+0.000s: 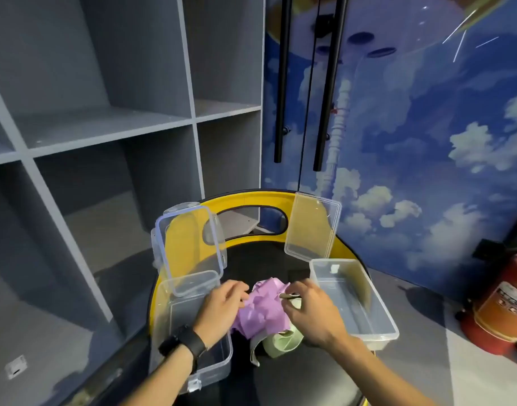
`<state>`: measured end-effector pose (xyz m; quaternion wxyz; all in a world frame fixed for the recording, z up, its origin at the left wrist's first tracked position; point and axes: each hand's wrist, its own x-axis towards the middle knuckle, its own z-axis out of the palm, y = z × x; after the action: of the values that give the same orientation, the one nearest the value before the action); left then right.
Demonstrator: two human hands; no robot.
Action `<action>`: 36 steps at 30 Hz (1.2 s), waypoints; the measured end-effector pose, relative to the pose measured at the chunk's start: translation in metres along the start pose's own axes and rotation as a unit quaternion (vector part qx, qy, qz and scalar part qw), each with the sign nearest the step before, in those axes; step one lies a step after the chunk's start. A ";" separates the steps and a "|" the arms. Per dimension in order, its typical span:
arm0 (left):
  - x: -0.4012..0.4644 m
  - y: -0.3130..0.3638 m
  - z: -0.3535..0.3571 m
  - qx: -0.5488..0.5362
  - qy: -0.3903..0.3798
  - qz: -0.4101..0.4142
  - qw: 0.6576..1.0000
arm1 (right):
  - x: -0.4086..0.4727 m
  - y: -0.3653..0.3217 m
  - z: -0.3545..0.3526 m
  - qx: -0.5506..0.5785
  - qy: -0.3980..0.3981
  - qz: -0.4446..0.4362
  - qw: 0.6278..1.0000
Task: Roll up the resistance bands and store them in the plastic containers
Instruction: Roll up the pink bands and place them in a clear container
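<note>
Resistance bands, purple point(264, 310) and pale green point(283, 341), are bunched between the two open containers. The purple one is pinched by both the left hand point(222, 310) and the right hand point(313, 313). Probably it'll get rolled lumpy and spring open if the creases aren't flattened.
</note>
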<state>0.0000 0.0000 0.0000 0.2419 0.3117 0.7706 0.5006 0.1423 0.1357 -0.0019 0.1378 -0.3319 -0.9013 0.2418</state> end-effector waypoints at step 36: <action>0.060 -0.058 0.057 0.012 -0.090 0.008 0.996 | 0.034 0.051 0.067 0.267 -0.067 0.054 0.960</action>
<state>-0.0159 0.0610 -0.0789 0.3027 0.3648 0.7490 0.4629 0.1169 0.1689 -0.0819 0.1473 -0.3146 -0.7920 0.5021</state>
